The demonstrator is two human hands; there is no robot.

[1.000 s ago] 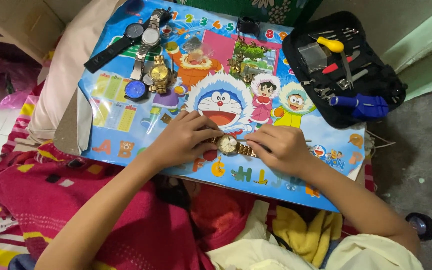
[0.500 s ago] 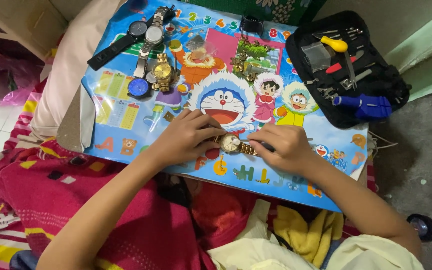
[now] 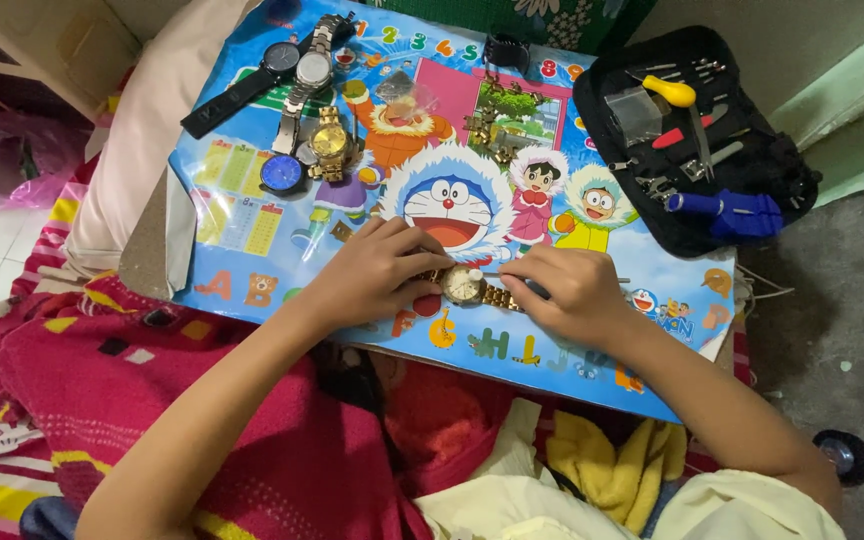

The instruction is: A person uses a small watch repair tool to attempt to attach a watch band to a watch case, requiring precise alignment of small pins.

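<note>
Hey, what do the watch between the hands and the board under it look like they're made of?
The watch looks like polished gold-tone metal: its linked bracelet glints. The board seems to be glossy printed plastic or laminated card, judging by its sheen; which one is unclear.

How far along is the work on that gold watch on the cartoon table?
Laid out: the tool case lies open at the right, and other watches lie at the table's far left. In hand: the left hand steadies the gold watch while the right hand holds a thin tool at its band. Left: the watch looks face-up; I can't tell what's changed.
</note>
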